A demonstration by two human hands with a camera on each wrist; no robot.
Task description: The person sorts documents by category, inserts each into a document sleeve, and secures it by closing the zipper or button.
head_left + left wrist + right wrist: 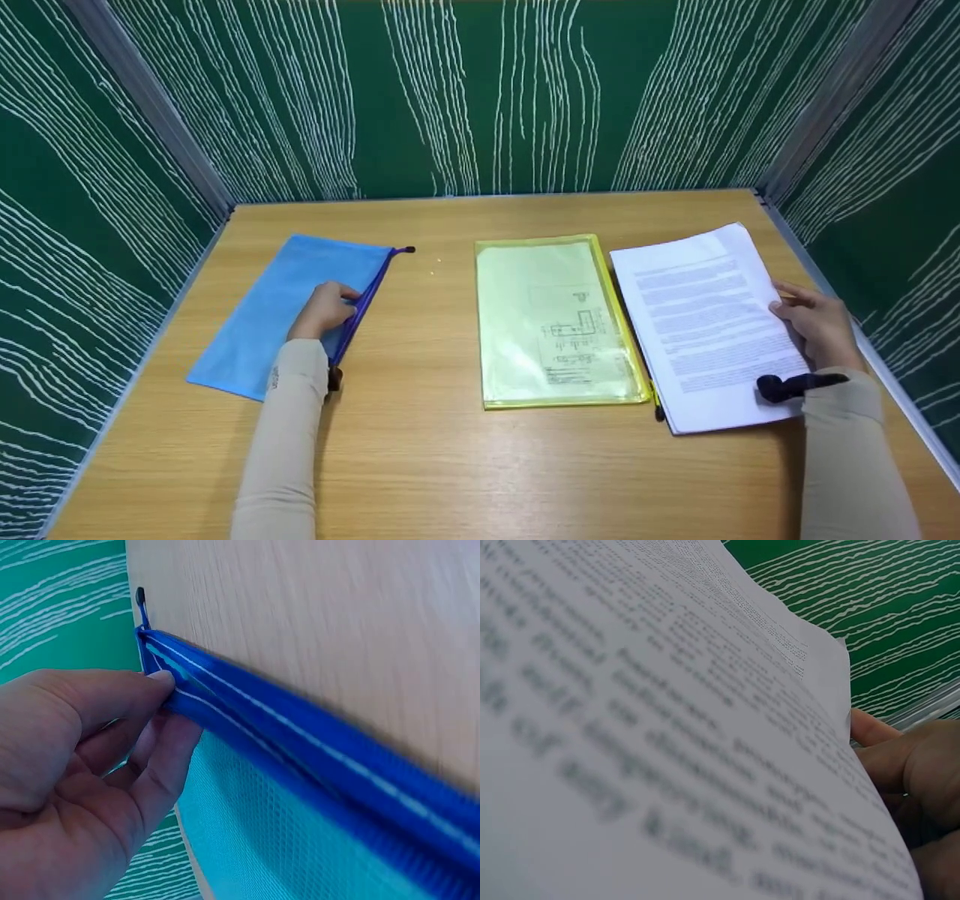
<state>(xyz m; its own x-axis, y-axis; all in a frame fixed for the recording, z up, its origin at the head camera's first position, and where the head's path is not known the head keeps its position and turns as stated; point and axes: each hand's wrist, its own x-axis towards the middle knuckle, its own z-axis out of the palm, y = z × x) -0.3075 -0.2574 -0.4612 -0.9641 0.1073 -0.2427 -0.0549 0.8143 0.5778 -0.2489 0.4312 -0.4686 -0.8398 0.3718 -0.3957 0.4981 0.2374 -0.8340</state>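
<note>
On the left lies a blue mesh zipper pouch (262, 315), its dark blue zipper edge (300, 727) facing right. My left hand (322, 307) pinches one lip of that edge between thumb and fingers, and in the left wrist view the zipper gapes there. At the right, my right hand (821, 326) grips the right edge of a stack of printed paper (705, 330). The sheets bend in the right wrist view, where part of the hand (922, 780) is hidden behind them.
Between the hands lies a yellow zipper pouch (555, 322) holding sheets with a drawing; its pull tab (658, 409) sticks out beside the paper stack. Green panels (480, 97) with white wavy lines border the wooden table (420, 450) at the back and both sides.
</note>
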